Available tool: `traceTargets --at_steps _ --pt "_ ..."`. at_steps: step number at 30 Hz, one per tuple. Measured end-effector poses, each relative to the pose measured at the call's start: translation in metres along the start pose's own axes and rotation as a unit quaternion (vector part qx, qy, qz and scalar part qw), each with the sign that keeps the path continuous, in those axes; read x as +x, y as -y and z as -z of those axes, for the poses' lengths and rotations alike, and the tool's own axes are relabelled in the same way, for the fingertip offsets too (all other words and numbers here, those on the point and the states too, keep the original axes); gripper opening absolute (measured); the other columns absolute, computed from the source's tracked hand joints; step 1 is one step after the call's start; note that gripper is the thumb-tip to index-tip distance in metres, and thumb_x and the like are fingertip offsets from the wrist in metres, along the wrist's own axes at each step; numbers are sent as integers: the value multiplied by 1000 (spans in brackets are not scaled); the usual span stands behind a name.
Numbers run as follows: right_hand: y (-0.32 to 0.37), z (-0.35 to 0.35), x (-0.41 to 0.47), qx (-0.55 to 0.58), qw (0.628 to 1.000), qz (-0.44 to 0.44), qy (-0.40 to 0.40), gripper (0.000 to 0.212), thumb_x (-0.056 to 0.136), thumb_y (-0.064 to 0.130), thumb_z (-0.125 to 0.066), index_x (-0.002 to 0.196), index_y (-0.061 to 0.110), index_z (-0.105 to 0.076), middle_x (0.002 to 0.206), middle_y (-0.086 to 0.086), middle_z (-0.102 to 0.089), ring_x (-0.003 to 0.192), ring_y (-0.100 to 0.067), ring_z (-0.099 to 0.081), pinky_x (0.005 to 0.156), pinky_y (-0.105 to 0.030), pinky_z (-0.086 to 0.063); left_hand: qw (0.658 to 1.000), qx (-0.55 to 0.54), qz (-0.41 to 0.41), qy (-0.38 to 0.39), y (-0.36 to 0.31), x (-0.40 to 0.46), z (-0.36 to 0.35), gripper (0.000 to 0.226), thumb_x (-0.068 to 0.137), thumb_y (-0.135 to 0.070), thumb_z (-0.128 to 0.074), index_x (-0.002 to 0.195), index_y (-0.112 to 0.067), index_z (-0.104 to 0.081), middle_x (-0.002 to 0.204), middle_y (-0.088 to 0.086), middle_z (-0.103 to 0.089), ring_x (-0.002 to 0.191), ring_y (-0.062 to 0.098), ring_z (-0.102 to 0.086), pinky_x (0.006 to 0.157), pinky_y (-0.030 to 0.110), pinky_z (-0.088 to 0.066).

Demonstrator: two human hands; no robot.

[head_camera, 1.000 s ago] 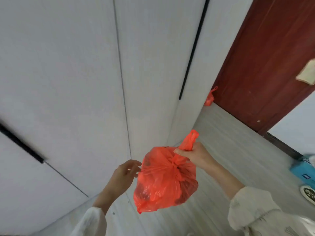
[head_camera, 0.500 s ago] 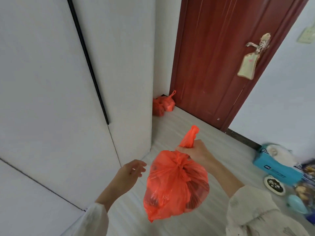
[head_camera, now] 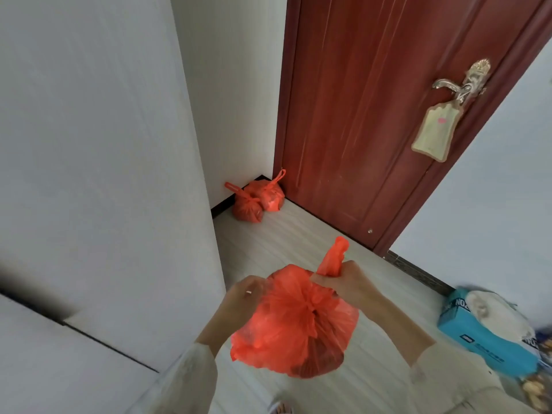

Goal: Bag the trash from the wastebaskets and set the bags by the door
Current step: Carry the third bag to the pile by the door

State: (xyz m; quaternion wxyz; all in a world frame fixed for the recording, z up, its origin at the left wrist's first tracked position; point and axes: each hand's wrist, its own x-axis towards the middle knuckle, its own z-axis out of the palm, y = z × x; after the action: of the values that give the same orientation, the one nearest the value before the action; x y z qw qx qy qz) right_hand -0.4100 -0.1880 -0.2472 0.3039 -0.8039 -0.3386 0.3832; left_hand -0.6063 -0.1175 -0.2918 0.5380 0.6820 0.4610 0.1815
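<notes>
Right hand grips the tied neck of the red bag — held mid-air, well short of the door. Left hand touches its side w/ relaxed fingers. Looks soft, light, slippery — the knot is prob. the best hold.

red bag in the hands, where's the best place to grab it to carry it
Grip the twisted neck above the knot of the red bag, coming from above, as the right hand does. The plastic gathers into a narrow stalk there, and the full body hangs below.
</notes>
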Motion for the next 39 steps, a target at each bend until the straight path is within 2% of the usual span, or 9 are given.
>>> traceTargets --at_steps 5,10,15,20,24,30,32,36,39 --pt "25 25 104 -6 1000 -5 7 45 76 27 -73 92 -14 -66 83 -27 -69 69 -28 -61 71 -41 -52 999 28 -13 7 -36 110 -10 26 94 -12 -41 104 -5 -63 83 -2 -59 66 1 -56 57 6 -40" --pt "58 29 213 -22 999 6 37 44 77 29 -72 88 -13 -67 73 -19 -63 72 -32 -63 78 -46 -52 998 7 64 -10 -32 195 3 25 93 -7 -40 87 -22 -58 81 -9 -57 72 5 -56 61 12 -43" --pt "82 18 333 -34 994 1 100 39 77 28 -72 86 -10 -68 78 -24 -68 74 -33 -66 80 -46 -55 987 -15 147 -66 -13 286 14 38 90 -1 -39 75 -31 -56 74 -8 -61 49 -7 -55 56 19 -44" --pt "111 -1 444 -39 979 -27 200 32 78 20 -71 96 -5 -65 77 -14 -65 68 -28 -65 73 -38 -57 965 -54 224 -125 -8 388 18 34 92 -3 -36 78 -28 -55 71 -7 -58 41 -7 -52 37 7 -33" --pt "140 -30 532 -69 961 -33 267 35 78 17 -71 99 -9 -63 64 -7 -64 51 -15 -62 53 -23 -53 945 -98 269 -157 6 461 37 38 90 -2 -36 76 -33 -53 74 -3 -60 47 -8 -55 55 18 -43" --pt "181 -103 647 -60 948 -49 309 32 82 12 -66 105 -9 -61 105 -26 -67 80 -28 -64 49 -19 -52 916 -127 302 -230 45 555 91 25 70 -25 -35 83 -26 -56 81 2 -63 72 16 -60 62 22 -45" --pt "190 -136 685 -57 944 -65 318 22 82 11 -66 100 -1 -63 104 -24 -67 85 -31 -67 54 -23 -52 910 -132 311 -241 73 582 107 24 65 -27 -33 77 -32 -54 80 0 -63 77 20 -60 65 27 -45" --pt "186 -206 764 -66 938 -91 329 23 84 11 -64 101 -3 -65 90 -11 -62 62 -11 -59 48 -18 -49 901 -132 336 -241 138 641 128 22 66 -29 -34 75 -38 -53 82 -2 -64 76 21 -60 72 29 -44" --pt "168 -257 818 -93 936 -68 332 11 85 13 -63 80 4 -66 88 -13 -63 74 -25 -64 60 -29 -55 896 -137 344 -245 190 683 141 20 69 -29 -36 72 -39 -53 79 -5 -62 76 21 -60 80 33 -47"
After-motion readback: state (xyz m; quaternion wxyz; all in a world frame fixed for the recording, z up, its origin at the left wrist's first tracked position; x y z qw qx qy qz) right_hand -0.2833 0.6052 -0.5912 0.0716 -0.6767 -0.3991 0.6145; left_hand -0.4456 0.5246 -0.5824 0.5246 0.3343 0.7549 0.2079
